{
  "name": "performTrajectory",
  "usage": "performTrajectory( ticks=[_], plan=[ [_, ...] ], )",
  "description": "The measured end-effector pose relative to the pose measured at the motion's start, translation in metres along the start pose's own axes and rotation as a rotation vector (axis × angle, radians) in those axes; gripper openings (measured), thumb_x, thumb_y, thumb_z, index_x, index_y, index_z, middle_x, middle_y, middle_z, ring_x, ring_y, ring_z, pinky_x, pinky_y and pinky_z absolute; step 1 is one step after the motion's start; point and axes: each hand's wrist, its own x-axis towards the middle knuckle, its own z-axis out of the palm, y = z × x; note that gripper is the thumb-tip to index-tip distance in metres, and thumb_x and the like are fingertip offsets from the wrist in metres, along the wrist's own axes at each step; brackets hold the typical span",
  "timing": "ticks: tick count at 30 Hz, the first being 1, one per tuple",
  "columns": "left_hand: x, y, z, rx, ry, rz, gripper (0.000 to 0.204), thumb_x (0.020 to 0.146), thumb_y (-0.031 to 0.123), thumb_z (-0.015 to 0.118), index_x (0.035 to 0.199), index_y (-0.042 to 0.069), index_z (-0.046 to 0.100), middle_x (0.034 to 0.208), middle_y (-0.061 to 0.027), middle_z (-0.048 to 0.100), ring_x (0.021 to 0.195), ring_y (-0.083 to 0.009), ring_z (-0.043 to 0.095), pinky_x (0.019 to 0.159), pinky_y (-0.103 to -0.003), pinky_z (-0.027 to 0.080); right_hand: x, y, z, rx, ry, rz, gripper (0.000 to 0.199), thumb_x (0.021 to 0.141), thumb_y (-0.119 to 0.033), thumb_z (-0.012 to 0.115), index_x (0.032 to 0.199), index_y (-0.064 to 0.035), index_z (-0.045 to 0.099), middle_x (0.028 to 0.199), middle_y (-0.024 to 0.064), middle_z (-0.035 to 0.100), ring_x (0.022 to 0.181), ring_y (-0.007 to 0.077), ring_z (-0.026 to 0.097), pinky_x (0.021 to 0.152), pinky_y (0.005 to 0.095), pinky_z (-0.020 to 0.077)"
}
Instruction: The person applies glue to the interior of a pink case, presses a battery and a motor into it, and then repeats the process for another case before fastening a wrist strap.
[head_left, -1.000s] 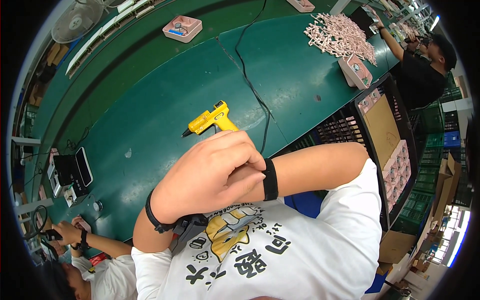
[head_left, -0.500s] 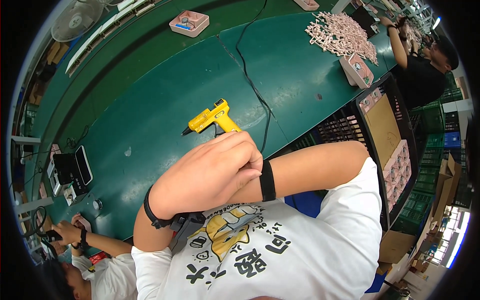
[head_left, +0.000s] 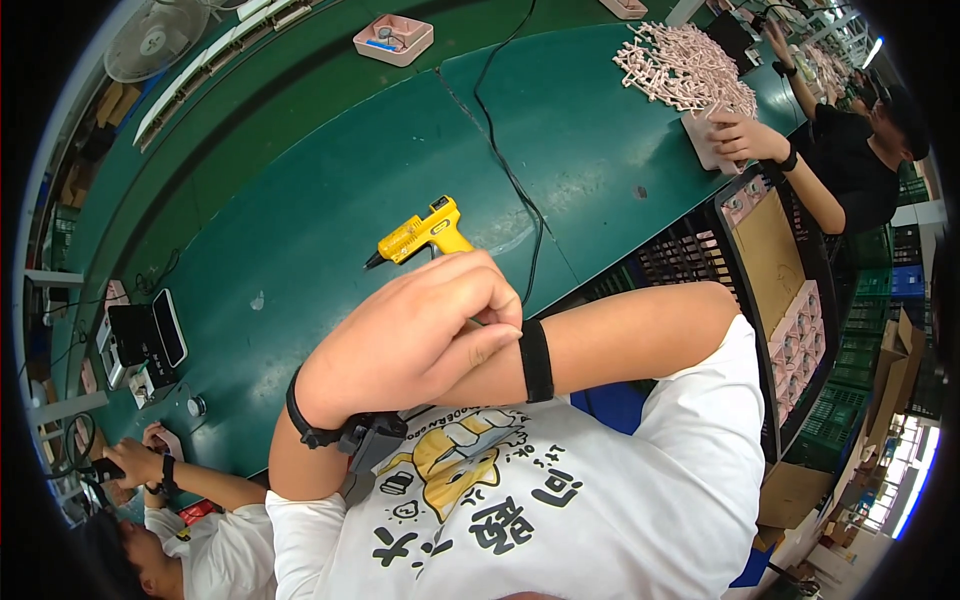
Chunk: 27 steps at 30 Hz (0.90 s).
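My left hand (head_left: 420,325) lies across my right wrist, its fingers curled and its thumb and fingertips brought together. They meet beside the black wristband (head_left: 536,360) on my right arm; whether anything is pinched there I cannot tell. My right hand is hidden beneath the left one, with only the skin near its wrist (head_left: 475,385) showing. Another black band (head_left: 312,432) circles my left wrist, with a dark grey device (head_left: 375,438) next to it. Just beyond my left hand, a yellow glue gun (head_left: 425,232) lies on the green table (head_left: 300,230), its nozzle pointing left.
A black cable (head_left: 505,165) runs across the table. Pink parts (head_left: 690,70) are heaped at the far right, where a co-worker's hand (head_left: 745,137) grips a pink box (head_left: 703,143). A black crate (head_left: 725,235) stands at right; another pink box (head_left: 394,40) sits far back. A second person (head_left: 200,510) works at left.
The co-worker at right has reached over and taken hold of the pink box. My left fingers have shifted slightly, and a small gap shows between thumb and curled index finger.
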Motion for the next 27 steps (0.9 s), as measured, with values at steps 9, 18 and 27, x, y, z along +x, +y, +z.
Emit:
performTrajectory(
  ticks=[9,18,27],
  plan=[
    [0.001,0.005,0.012,0.039,0.001,0.022,0.012,0.096,0.005,0.081,0.099,0.004,0.069,0.099,-0.0072,0.067,0.093,-0.0276,0.066,0.082,-0.039,0.054,0.008,0.011,-0.004,0.025,-0.029,0.001,0.021,0.108,-0.013,0.06,0.124,-0.0029,0.068,0.123,0.015,0.07,0.114,0.0224,0.067,0.095,0.0401,0.0561],
    [0.0,0.016,0.016,0.158,-0.044,-0.02,0.013,0.094,0.006,0.08,0.099,0.005,0.068,0.101,-0.0083,0.066,0.097,-0.0299,0.065,0.084,-0.039,0.054,0.009,0.019,-0.006,0.049,-0.064,-0.004,0.021,0.108,-0.014,0.06,0.124,-0.0028,0.068,0.123,0.015,0.07,0.114,0.0221,0.067,0.095,0.0399,0.0561],
    [0.001,0.006,0.01,0.021,-0.066,0.014,0.013,0.098,0.005,0.076,0.103,0.004,0.064,0.104,-0.0101,0.063,0.098,-0.0304,0.062,0.087,-0.04,0.053,0.005,0.024,-0.007,0.07,-0.098,-0.01,0.021,0.108,-0.014,0.06,0.124,-0.0027,0.068,0.123,0.0149,0.07,0.115,0.0219,0.067,0.095,0.0398,0.0561]
  ],
)
